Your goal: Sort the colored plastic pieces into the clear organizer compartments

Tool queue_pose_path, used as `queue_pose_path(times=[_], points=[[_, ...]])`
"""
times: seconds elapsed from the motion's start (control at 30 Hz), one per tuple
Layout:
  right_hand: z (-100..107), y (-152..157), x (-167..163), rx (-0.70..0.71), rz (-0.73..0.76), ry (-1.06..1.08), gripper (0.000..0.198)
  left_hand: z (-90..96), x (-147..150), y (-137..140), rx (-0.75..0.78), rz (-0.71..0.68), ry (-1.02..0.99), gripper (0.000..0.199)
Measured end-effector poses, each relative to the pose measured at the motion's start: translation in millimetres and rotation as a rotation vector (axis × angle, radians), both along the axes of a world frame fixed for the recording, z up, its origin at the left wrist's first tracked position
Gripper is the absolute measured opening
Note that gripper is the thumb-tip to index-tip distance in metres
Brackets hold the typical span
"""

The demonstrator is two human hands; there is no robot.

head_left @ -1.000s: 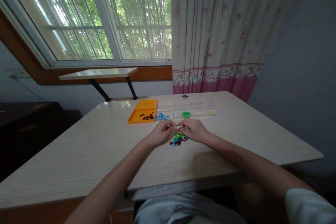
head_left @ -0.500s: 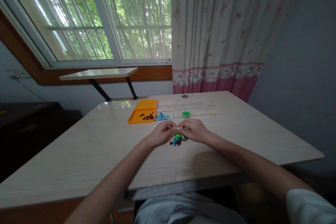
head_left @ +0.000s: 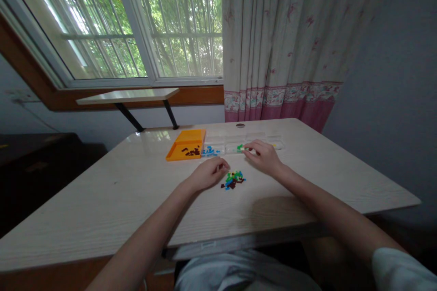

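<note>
A small pale building brick (head_left: pixel 242 148) sits pinched in the fingertips of my right hand (head_left: pixel 264 156), which is over the clear compartment box (head_left: pixel 229 150) beside some green bricks (head_left: pixel 239 146). My left hand (head_left: pixel 209 174) rests on the table with fingers curled and tips together; whatever they hold, if anything, is too small to make out. Just right of those fingertips lies a loose pile of mixed small bricks (head_left: pixel 234 180) in green, blue, brown and pale yellow. My right hand partly hides the yellow pieces (head_left: pixel 273 145) in the box.
An open orange box (head_left: pixel 190 135) with dark brown pieces (head_left: pixel 194 151) stands left of the clear boxes. Blue pieces (head_left: pixel 210 150) fill the compartment alongside it. A raised shelf (head_left: pixel 129 95) is at the table's back left. The wooden table (head_left: pixel 136 195) has its front edge near my body.
My right hand has moved away from my left hand, forward and right to the clear box, carrying the pale brick. My left hand has barely moved. The brick pile is now more exposed.
</note>
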State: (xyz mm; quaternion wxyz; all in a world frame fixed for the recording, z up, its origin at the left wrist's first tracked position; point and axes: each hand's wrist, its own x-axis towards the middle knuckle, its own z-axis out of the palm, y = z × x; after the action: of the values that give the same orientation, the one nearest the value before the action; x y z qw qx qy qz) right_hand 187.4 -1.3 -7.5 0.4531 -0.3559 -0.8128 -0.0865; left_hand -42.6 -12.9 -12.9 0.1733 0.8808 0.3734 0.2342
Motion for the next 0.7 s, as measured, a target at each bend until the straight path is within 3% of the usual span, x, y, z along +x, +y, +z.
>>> queue_pose_path(times=[0.17,0.7], points=[[6,3,10,0.027,-0.057,0.048,0.017,0.1,-2,-4,0.05,-0.027,0.129,0.02],[6,7,15,0.026,-0.078,0.014,0.019,-0.8,-3,-4,0.102,-0.006,0.231,0.017]])
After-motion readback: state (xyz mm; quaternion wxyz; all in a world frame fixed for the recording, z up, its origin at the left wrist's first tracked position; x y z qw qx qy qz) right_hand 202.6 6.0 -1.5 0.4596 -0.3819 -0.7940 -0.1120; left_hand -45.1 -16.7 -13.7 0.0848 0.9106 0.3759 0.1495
